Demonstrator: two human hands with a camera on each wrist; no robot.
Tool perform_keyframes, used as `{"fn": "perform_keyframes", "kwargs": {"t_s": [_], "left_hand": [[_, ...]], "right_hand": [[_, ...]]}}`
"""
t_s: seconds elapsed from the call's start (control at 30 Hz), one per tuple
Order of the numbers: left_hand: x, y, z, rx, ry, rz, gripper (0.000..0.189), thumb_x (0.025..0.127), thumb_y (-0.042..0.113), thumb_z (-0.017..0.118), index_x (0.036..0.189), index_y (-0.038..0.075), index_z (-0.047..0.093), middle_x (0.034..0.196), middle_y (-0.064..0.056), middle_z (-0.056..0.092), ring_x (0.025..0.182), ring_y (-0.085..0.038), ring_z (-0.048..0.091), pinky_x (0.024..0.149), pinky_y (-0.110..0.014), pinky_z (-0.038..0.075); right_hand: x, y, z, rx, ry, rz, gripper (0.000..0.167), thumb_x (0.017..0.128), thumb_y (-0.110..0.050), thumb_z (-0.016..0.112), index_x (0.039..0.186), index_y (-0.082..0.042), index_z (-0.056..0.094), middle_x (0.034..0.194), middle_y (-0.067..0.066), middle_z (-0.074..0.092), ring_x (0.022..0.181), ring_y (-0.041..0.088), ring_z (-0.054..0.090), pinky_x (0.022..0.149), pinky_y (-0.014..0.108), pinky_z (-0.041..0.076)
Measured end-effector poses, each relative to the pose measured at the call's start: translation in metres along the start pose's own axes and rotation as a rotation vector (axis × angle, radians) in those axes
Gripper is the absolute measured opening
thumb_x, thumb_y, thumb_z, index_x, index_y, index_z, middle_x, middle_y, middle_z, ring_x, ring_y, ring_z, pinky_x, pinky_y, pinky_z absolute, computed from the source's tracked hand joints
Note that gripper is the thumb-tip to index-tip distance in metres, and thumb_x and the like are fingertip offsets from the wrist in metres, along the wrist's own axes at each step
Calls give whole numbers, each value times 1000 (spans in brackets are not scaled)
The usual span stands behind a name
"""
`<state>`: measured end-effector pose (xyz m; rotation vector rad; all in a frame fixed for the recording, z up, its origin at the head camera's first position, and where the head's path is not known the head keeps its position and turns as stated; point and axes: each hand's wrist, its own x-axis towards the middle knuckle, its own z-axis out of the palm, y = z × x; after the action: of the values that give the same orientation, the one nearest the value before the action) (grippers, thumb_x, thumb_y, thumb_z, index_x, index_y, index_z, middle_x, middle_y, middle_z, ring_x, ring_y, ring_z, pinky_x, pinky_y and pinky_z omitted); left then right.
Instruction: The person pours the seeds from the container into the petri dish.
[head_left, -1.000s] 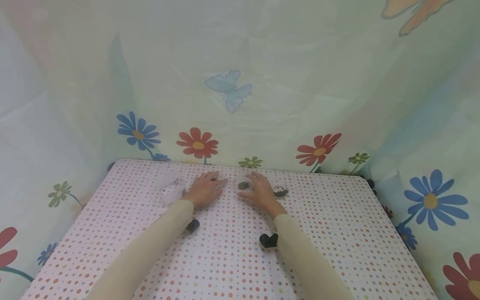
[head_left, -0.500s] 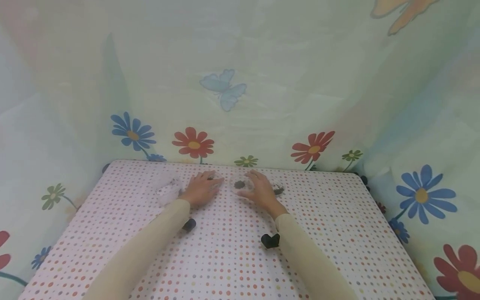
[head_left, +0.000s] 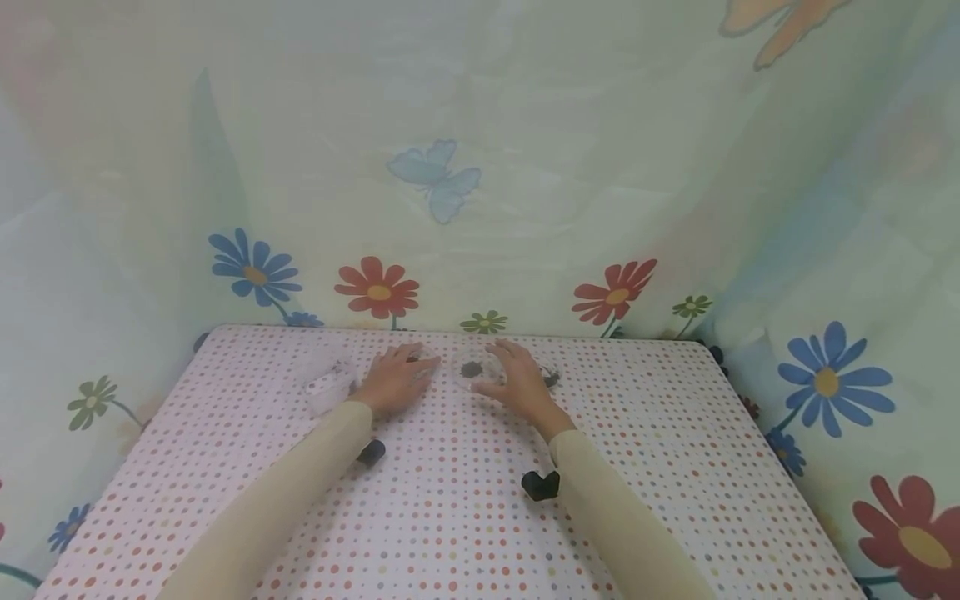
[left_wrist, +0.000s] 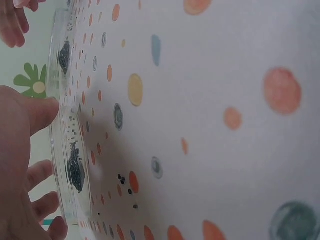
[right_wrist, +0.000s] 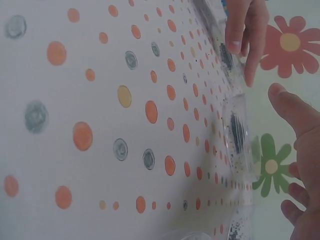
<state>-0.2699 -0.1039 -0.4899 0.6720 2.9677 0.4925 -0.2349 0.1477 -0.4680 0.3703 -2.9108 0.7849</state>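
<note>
My left hand (head_left: pixel 397 379) is low over a clear shallow dish (left_wrist: pixel 75 170) that holds a small heap of black grains. Its thumb overlaps the dish's rim in the left wrist view, and the other fingers are spread along the far side. To its right is a second clear dish (head_left: pixel 471 369) with a dark heap in the middle. My right hand (head_left: pixel 521 383) hovers beside this dish, thumb and fingers apart, with nothing between them. Partly hidden behind the right hand is a third clear dish (head_left: pixel 551 379) with dark grains.
Clear plastic pieces (head_left: pixel 326 383) with black specks lie left of the left hand. A few black grains (left_wrist: pixel 121 180) are scattered on the dotted tabletop (head_left: pixel 465 517). A flower-printed curtain (head_left: pixel 540 208) rises right behind the table's back edge.
The head view has turned slightly right, so the scene slides left. My right hand has drawn a little rightward from the middle dish. The left hand stays over its dish.
</note>
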Motion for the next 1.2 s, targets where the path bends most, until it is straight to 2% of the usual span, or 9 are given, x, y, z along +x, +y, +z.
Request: {"fn": "perform_keyframes", "kwargs": {"t_s": [0.43,0.8,1.0,1.2], "left_hand": [[-2,0,-2,1,11,21,45,100,39,48,144,34,45,158,-7,31,145,-34,28,116,-65,19],[-4,1,-4,9,-6,27,45,100,40,45,145,34,43,159,-7,28,145,-34,26,116,-64,19],[-5,0,-3,-2,16,41,44,100,38,47,144,33,45,158,-8,30,144,-35,28,114,-66,21],[-5,-1,-2,0,4,37,45,101,40,45,145,34,44,158,-7,29,145,-34,26,115,-66,20]], "right_hand": [[-15,1,-10,20,35,-23,73,81,-44,75,141,-11,48,152,14,39,142,35,33,115,56,30],[-28,6,-18,-58,52,-10,71,82,-45,73,140,-11,49,151,14,40,142,34,34,115,56,30],[-34,7,-22,-59,69,-1,71,81,-43,75,139,-11,50,150,14,41,140,34,35,114,56,32],[-39,10,-24,-68,72,16,74,80,-44,76,140,-12,49,151,13,40,141,34,35,114,56,32]]}}
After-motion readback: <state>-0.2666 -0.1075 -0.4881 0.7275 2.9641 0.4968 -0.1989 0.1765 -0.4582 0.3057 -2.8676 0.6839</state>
